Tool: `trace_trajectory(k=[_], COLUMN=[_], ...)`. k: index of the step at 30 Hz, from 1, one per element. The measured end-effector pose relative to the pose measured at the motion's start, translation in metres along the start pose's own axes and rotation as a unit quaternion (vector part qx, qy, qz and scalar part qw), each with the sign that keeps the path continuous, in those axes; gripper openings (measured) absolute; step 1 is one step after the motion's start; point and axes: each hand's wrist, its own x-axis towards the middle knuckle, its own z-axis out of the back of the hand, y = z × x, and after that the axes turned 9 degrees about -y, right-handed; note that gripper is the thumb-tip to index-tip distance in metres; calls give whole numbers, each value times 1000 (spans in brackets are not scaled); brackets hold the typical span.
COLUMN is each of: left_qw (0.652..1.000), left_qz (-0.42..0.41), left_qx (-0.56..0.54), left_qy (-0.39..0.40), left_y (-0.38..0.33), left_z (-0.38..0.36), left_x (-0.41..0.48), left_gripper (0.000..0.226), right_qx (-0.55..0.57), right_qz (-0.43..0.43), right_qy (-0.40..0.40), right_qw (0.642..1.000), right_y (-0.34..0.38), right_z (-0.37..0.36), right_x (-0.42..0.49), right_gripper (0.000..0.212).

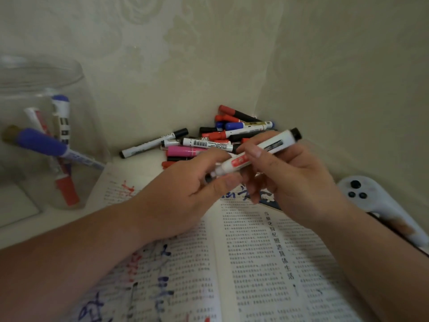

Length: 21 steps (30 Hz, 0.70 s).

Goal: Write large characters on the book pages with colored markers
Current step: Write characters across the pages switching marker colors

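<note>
The book (250,263) lay open. The left hand (185,189) pinched one end of the marker (234,162), the right hand (301,182) its middle. It seemed light and hard.

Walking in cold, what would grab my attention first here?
The two hands in mid-frame stand out first: the left hand and right hand both grip one white marker above an open book, whose left page carries big blue and red scrawls. Behind them a heap of markers lies in the corner by the wall. A clear jar holding more markers stands at far left.
</note>
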Motion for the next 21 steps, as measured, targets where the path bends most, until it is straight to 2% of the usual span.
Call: trace_trajectory(k=[3,5,7,10,14,17,21], left_qw=[997,990,989,993,994,994,996], left_qz=[58,87,87,69,65,72,70], left_qx=[-54,-87,-71,-39,-45,-65,-51], left_qy=[-17,-63,-96,-88,-71,-54,-32], left_y=[5,9,11,14,17,15,13], left_z=[2,3,2,-1,-4,-4,-3], left_x=[-3,-1,2,3,1,2,1], left_gripper=[36,19,27,37,41,36,34], right_qx=[20,-34,-80,-96,-181,-219,-229], right_qz=[-5,-25,-66,-123,-93,-77,-83], right_qy=[-59,-57,-32,12,17,-5,-6], right_qw=[998,997,994,988,979,973,970], right_y=[-1,-6,-13,-20,-21,-22,-20], right_z=[15,24,25,17,9,8,6], right_x=[7,10,11,8,6,6,5], right_gripper=[9,8,7,5,10,29,29])
